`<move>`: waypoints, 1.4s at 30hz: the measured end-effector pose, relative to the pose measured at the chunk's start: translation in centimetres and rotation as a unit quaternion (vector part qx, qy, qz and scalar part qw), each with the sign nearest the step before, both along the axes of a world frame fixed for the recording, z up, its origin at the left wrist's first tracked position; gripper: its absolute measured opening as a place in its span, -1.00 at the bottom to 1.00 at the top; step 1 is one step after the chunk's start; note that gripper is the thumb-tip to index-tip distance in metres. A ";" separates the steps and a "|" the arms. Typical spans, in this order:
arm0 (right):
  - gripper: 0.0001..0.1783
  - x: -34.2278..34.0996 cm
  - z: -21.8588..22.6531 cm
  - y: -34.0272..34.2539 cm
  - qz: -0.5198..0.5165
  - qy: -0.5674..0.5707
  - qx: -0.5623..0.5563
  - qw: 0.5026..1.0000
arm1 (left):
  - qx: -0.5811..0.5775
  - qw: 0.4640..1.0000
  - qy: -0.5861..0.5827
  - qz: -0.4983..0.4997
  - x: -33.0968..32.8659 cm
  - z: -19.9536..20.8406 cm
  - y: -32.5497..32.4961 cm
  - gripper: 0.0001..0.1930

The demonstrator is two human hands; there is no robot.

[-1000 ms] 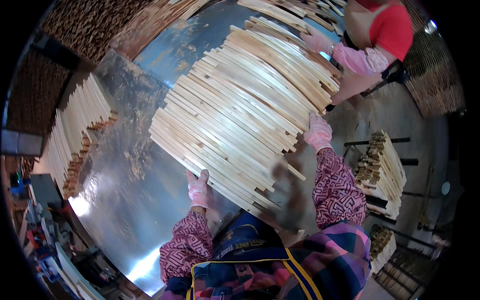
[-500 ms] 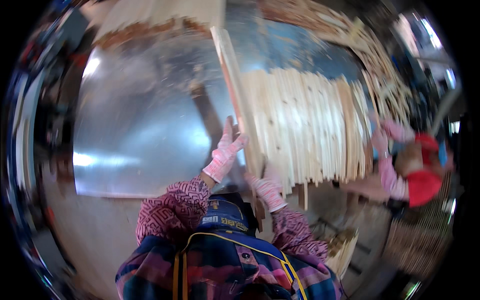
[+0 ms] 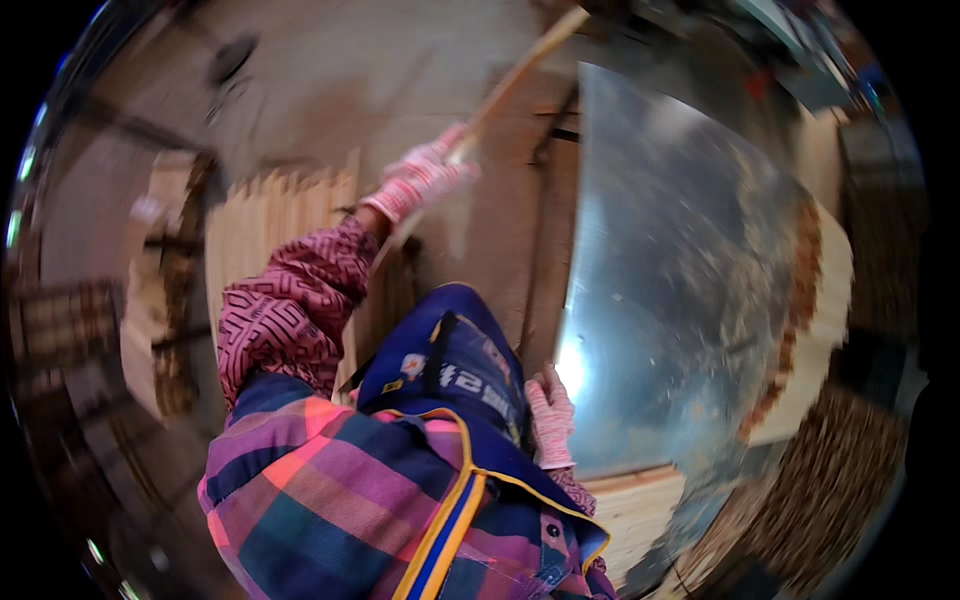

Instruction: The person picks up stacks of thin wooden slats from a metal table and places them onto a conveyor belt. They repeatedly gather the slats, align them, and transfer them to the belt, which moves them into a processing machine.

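Note:
My left hand (image 3: 425, 178), in a pink-and-white knit glove, is closed around the middle of a long, thin wooden strip (image 3: 520, 72). The strip slants over the floor, its far end up at the top of the view and its near end down by my left sleeve. Low at my right side, my right hand (image 3: 551, 418), gloved the same way, hangs beside the apron with its fingers stretched out. Nothing shows in it. It is nearest to the edge of a shiny metal tabletop (image 3: 670, 270).
Upright pale wooden strips stand in a bundle (image 3: 275, 225) on the left, beside a stack of wood (image 3: 155, 300). More pale strips (image 3: 635, 505) lie on the table's near end. Boards with a brown, ragged edge (image 3: 825, 300) rest along its right side.
My view has swung left, away from the tabletop. The wooden strip has left the table and is now in my left hand over the floor. My right hand has dropped to my side.

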State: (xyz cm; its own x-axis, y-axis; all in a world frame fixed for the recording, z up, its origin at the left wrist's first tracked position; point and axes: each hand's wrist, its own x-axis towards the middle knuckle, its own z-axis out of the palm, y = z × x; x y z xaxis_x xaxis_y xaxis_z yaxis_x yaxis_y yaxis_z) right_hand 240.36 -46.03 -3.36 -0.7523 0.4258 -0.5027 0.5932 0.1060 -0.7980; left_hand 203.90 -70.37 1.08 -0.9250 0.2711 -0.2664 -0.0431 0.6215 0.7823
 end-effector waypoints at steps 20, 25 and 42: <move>-0.42 -19.9 -2.7 2.9 0.262 -0.136 0.039 0.955 | -0.465 0.719 -0.225 0.464 17.0 -12.9 -28.9 -0.38; -0.36 -20.6 -2.0 0.7 0.318 -0.146 0.131 0.928 | -0.125 0.841 -0.186 0.493 19.5 -25.5 -35.2 -0.39; -0.33 -1.4 -1.0 2.3 -0.118 -0.098 0.091 0.984 | -0.270 0.843 0.466 0.024 -10.9 -13.9 -2.3 -0.32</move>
State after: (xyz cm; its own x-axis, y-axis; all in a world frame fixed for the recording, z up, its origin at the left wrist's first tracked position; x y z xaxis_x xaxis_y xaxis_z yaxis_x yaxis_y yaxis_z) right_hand 238.98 -43.75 -4.40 -0.5180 0.6733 -0.5276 0.7591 0.0776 -0.6463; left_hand 193.01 -72.62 -12.82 -0.8076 0.2985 0.5086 0.3975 0.9126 0.0955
